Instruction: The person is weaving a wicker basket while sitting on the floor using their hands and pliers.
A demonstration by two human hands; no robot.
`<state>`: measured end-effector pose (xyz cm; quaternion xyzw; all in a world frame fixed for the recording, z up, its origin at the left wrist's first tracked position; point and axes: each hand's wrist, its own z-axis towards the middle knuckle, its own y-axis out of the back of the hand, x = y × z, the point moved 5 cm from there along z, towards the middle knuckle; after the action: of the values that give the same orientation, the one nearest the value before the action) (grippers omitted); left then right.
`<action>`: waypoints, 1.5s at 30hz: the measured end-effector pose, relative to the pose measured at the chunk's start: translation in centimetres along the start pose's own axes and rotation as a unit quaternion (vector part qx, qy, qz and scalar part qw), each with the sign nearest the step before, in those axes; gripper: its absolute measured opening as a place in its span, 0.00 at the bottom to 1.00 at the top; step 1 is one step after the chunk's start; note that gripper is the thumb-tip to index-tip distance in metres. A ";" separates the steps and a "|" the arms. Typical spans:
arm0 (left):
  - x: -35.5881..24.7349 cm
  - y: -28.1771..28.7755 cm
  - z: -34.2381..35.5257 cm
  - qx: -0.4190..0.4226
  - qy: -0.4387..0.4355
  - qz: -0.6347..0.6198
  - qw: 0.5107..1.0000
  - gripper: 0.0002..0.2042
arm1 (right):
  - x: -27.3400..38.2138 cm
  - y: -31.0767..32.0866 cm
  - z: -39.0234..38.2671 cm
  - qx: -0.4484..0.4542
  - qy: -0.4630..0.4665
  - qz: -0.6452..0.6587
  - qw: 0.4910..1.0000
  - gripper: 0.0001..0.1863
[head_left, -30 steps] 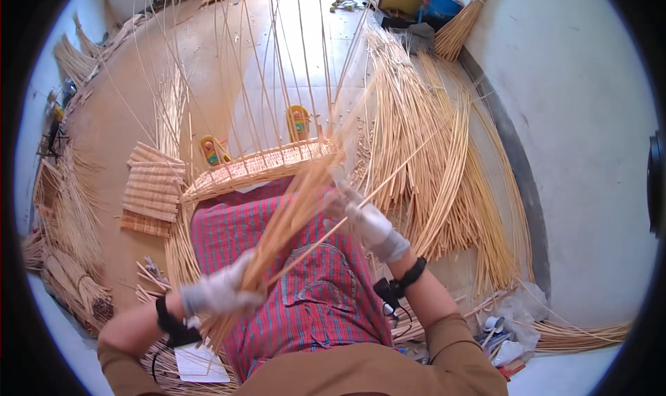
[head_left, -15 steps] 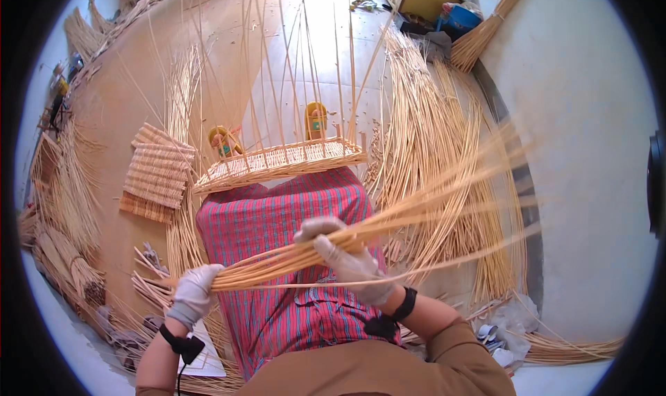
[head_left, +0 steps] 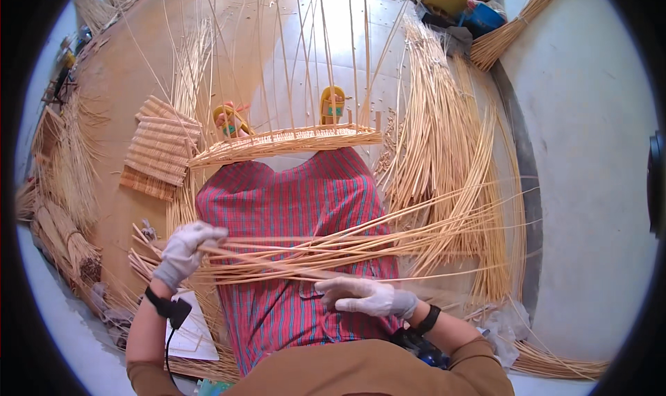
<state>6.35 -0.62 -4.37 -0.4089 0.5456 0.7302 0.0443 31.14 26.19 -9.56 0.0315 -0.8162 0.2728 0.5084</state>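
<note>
My left hand [head_left: 187, 256], in a white glove, has its fingers curled round a blurred cane at the left ends of loose canes [head_left: 326, 250], which lie spread across a red checked cloth [head_left: 270, 319] over my lap. My right hand [head_left: 364, 297], also gloved, is just below those canes with its fingers apart, holding nothing. Beyond the cloth sits a long, narrow woven piece [head_left: 284, 140] with many tall thin stakes standing up from it.
Feet in yellow sandals [head_left: 331, 104] show behind the woven piece. Cane bundles [head_left: 437, 153] lie along the right; woven mats [head_left: 156, 149] and more bundles [head_left: 76, 257] along the left. A blue container [head_left: 482, 21] stands at the back right, near a white wall [head_left: 590, 188].
The bundle gripped in both hands has swung level and now lies spread over the cloth. My right hand has released it and dropped lower; my left has risen slightly.
</note>
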 end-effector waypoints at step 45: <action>1.6 -18.6 27.4 0.009 0.365 -0.456 0.811 0.16 | 5.8 30.4 5.8 -0.489 0.232 0.002 0.841 0.05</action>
<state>-0.21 29.03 -17.59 -0.8469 0.2787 0.4183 0.1737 13.61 50.55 -19.20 -0.2870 -0.7020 -0.1611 0.6316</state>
